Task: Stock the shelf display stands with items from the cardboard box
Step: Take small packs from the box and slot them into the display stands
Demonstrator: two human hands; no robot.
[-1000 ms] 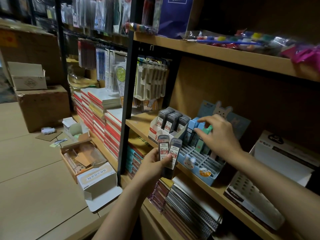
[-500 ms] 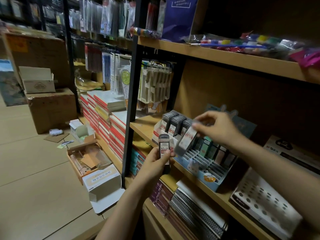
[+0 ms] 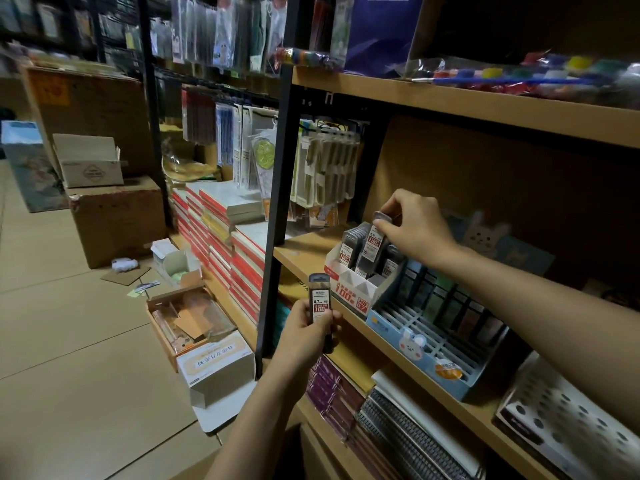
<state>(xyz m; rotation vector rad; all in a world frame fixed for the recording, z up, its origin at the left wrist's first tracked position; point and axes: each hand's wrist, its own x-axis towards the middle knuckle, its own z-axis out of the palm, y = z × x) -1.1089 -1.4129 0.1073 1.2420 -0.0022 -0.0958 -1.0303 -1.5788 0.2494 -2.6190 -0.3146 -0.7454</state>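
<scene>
The right hand reaches far and left from a bare forearm that enters at the right edge, knuckles up, fingers curled down and pinching a small case by its top. The left hand is nearer and lower, its forearm rising from the bottom edge, fingers wrapped round another case held upright.

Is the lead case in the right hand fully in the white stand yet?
Not yet. The lead case stands higher than its neighbours in the white stand, and the right hand pinches its top.
</scene>
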